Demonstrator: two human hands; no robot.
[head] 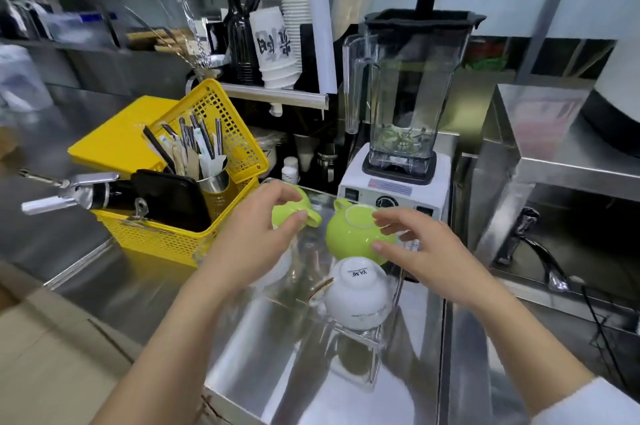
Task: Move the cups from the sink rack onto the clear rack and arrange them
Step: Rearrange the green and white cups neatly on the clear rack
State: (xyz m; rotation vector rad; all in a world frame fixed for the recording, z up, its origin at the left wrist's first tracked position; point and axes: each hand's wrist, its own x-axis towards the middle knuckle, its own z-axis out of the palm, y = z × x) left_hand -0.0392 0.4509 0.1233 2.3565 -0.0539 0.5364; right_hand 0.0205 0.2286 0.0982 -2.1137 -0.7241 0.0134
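A clear rack [372, 341] stands on the steel counter and carries upside-down cups. My left hand [263, 234] grips a green cup [294, 208] at the rack's far left, thumb and fingers around its body. A second green cup [349, 234] sits upside down at the far right of the rack, and the fingertips of my right hand [422, 248] rest on its base and side. In front of it a white cup [356, 293] with a gold-edged handle sits upside down. Another pale cup under my left wrist is mostly hidden.
A yellow basket [214, 216] with utensils, a black case and a cream whipper stands to the left. A blender [401, 133] is right behind the rack. A sink with a faucet [536, 251] lies to the right. Stacked paper cups [294, 9] stand on the back shelf.
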